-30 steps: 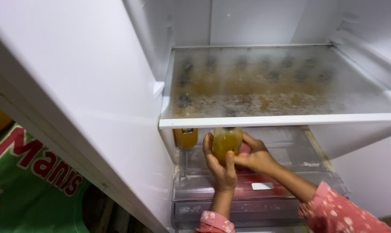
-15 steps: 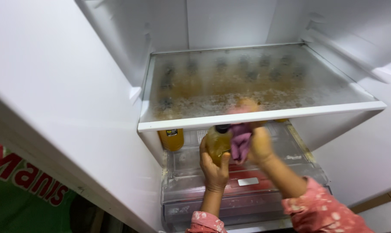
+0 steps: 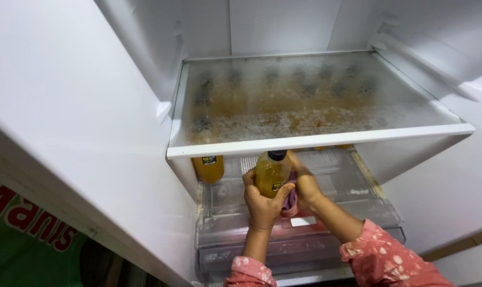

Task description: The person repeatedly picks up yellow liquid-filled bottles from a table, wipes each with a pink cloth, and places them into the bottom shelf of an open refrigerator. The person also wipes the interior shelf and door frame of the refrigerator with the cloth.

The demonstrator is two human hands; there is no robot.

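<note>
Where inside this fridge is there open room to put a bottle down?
The frosted glass shelf carries nothing, though it looks wet and stained. Below it, the clear drawer lid is bare right of the hands; its left is crowded by an amber bottle and the held black-capped bottle.

A frosted glass shelf (image 3: 315,101) spans the white fridge interior, stained with brownish patches and wet spots. Beneath its left end stands a second amber bottle (image 3: 208,167). Lower down sits a clear drawer (image 3: 358,180) with a pale lid. At the near left, a green cloth (image 3: 23,250) shows under the open fridge door (image 3: 65,117).
</note>
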